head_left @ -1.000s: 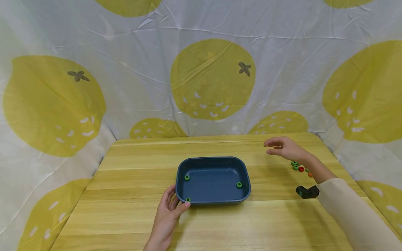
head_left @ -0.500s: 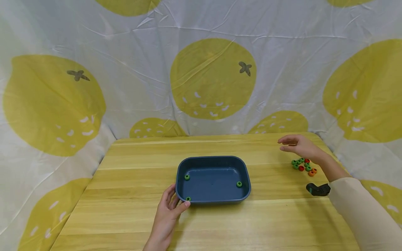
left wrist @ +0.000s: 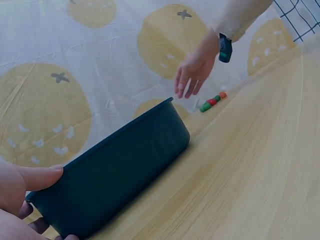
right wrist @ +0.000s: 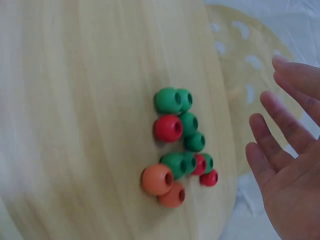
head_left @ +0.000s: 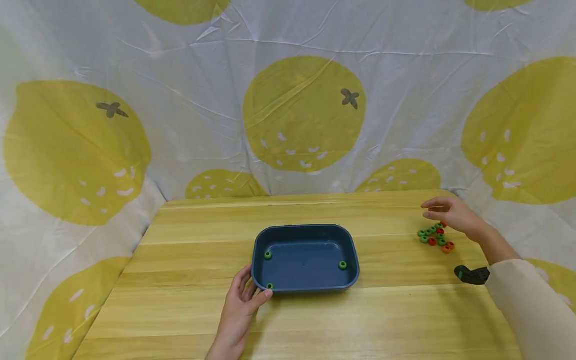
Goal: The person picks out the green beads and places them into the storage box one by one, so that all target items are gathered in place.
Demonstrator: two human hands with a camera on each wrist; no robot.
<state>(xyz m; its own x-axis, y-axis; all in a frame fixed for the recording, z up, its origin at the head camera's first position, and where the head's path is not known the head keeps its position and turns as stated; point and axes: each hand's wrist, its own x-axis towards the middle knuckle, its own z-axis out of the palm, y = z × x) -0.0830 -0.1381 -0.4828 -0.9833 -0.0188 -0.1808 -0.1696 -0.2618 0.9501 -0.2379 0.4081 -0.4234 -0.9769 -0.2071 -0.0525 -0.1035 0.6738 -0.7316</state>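
Note:
My left hand (head_left: 238, 307) grips the near left corner of a dark blue plastic tub (head_left: 306, 290), its thumb over the rim and the other fingers against the outside. Inside the tub lie three green beads, one of them a green bead (head_left: 343, 265) at the right. My right hand (head_left: 454, 215) hovers above the far side of a cluster of round, holed beads, its fingers relaxed with nothing between them. Green beads (right wrist: 168, 101), red beads (right wrist: 168, 128) and orange beads (right wrist: 157, 179) make up that cluster, close together on the table.
The wooden table (head_left: 180, 300) spans the area under the tub and beads. A white curtain (head_left: 202, 125) printed with large yellow lemons hangs behind and at both sides. A black wrist device (head_left: 471, 275) sits at the right sleeve.
My right hand has moved to the right, from beside the tub to over the bead cluster, uncovering more beads. The left hand and the tub have stayed put.

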